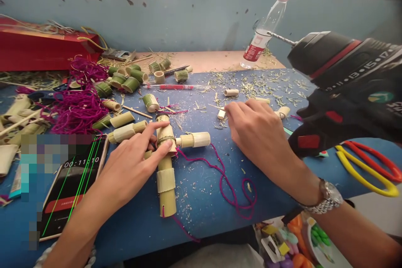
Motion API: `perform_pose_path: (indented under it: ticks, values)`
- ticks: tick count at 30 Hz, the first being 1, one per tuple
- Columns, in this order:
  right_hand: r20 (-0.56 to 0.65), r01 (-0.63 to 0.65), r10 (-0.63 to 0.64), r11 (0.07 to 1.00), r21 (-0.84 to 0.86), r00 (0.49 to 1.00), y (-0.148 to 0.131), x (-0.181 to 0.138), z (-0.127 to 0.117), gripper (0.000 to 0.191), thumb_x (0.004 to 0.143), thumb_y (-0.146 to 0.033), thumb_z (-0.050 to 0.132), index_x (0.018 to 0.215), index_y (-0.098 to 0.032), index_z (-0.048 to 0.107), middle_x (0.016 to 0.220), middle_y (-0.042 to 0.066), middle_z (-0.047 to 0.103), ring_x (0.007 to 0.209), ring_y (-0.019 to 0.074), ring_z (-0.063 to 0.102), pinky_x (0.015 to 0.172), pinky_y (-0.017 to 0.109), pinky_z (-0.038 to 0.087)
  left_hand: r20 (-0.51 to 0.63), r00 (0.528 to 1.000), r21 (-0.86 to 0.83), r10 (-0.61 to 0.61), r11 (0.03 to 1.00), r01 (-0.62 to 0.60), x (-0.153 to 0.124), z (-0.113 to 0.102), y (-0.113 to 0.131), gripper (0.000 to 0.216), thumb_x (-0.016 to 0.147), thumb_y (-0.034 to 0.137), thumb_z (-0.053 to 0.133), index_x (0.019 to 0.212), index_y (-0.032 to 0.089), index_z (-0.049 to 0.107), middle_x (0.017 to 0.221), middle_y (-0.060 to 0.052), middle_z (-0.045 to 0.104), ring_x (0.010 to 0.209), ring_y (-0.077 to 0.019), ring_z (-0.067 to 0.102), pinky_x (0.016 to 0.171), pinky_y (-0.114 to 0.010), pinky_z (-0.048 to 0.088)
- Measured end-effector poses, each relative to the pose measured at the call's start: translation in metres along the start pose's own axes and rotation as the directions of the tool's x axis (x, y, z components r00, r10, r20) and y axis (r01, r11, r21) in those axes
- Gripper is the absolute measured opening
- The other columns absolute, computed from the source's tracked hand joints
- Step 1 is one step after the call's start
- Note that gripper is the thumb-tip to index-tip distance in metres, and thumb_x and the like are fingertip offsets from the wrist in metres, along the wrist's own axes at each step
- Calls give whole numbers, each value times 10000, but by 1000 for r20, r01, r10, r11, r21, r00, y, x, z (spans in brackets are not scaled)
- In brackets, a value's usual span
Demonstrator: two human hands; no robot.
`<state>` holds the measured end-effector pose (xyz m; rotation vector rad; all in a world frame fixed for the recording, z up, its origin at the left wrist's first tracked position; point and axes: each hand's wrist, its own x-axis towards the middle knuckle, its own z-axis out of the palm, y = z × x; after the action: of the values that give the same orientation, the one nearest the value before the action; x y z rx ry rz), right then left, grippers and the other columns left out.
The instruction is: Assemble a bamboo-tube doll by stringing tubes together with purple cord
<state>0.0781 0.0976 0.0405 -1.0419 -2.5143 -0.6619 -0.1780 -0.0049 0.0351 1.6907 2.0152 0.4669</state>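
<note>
The left hand (125, 171) clasps a pale green bamboo-tube figure (166, 180) at six o'clock on the blue tabletop (201, 188), while the right hand's (256, 132) grip, by a short pale bamboo tube (221, 114) at twelve o'clock, cannot be told.

"Wall condition?"

"Pale blue painted wall (157, 12), paint flaking along its top edge, dark spots scattered below."

"Furniture?"

"Blue-topped work table (194, 176), with a tan wooden ledge (216, 60) between it and the wall."
</note>
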Motion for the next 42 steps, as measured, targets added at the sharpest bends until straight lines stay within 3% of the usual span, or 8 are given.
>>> perform_pose_path:
  ticks: [3,5,9,16,31,42]
  values:
    - [-281,271,-185,913,307,942,-7,-5,-13,232,1008,-43,487,1082,-175,663,886,44,675,851,177,598,874,339,465,0,1000,-5,-7,1000,7,0,1,1,596,983,725,391,1452,379,515,1048,-13,702,984,-275,680,854,-404,466]
    - [-346,345,-206,844,411,915,-13,-10,-18,295,989,-23,487,1170,-176,662,887,37,670,792,158,588,797,318,464,-1,1000,-5,-23,1000,23,0,1,1,590,982,725,398,1453,388,512,1053,-8,700,986,-272,676,852,-400,467]
    - [-271,276,-179,882,381,946,-24,-17,-11,266,945,-13,528,1106,-130,705,855,54,680,687,157,550,667,327,384,1,999,2,-45,999,45,-1,2,0,561,979,728,409,1451,440,504,1032,12,693,966,-266,672,833,-395,469]
    - [-206,249,-174,868,430,963,-30,-23,8,262,896,4,597,1082,-122,732,916,77,726,732,188,534,714,359,407,-18,999,-14,-34,999,33,-2,4,-1,543,996,701,426,1463,437,508,972,14,676,944,-236,666,805,-357,482]
    - [-149,230,-181,857,460,972,-31,-25,12,271,918,-27,561,1111,-132,720,943,74,725,757,209,558,709,398,401,-55,998,4,-17,1000,17,-3,5,0,490,995,674,470,1441,476,515,1059,29,709,943,-229,678,774,-339,481]
    - [-134,241,-203,877,415,970,-37,-20,9,247,1060,-140,504,1106,-147,747,954,67,737,736,200,588,671,393,383,-47,999,12,-17,1000,18,-1,6,0,507,976,683,492,1429,460,535,1134,17,709,1026,-253,678,819,-359,495]
